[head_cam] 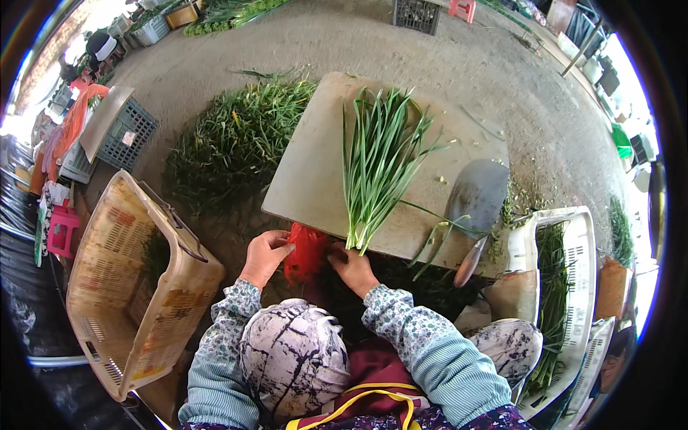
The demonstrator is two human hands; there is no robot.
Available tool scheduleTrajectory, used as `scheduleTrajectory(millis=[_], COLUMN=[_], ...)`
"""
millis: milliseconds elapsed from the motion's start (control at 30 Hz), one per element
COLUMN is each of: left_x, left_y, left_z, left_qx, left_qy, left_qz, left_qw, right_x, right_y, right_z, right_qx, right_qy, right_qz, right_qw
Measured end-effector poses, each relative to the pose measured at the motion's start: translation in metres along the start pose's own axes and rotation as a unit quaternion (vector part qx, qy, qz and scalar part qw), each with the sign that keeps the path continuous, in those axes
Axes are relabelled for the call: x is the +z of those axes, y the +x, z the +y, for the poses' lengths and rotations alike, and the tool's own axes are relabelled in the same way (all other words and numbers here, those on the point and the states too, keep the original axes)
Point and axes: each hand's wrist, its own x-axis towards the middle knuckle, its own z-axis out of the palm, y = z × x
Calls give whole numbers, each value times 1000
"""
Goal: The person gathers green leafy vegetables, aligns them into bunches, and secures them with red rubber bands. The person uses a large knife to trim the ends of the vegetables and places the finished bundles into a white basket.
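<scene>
A bunch of long flat green leaves, probably garlic chives [379,161], lies on a pale board [317,166], its white stem ends over the near edge. Between my hands hangs a red plastic bag [304,252]. My left hand [267,255] pinches its left side between thumb and fingers. My right hand [352,267] is at its right side, just below the stem ends; its fingertips are partly hidden, so its hold is unclear. A broad-bladed cleaver [477,199] with a wooden handle rests at the board's right, the handle over the near edge. Some loose stalks lie beside it.
A heap of leafy trimmings [236,145] covers the ground left of the board. A beige plastic crate [172,247] stands tilted at my left. At my right a white crate [583,258] holds long green stalks. Further off are a grey crate [129,131] and a bent-over person [101,48].
</scene>
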Motion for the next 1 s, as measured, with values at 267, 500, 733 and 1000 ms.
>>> scheduleTrajectory(millis=[267, 500, 733, 1000], left_x=[-10, -11, -4, -32], left_y=[6, 1, -1, -15], left_z=[-4, 16, 7, 24], left_qx=[-8, 29, -25, -104], left_qy=[103, 115, -15, -47], left_qz=[-54, -34, -42, -144], left_qw=[993, 992, 999, 983], right_x=[28, 14, -6, -34], right_y=[29, 18, 6, -6], right_z=[23, -2, -13, -21], right_qx=[-21, -1, 62, 149], right_qy=[-71, -31, 128, 233], right_qz=[6, 7, -25, -157], right_qw=[997, 999, 990, 948])
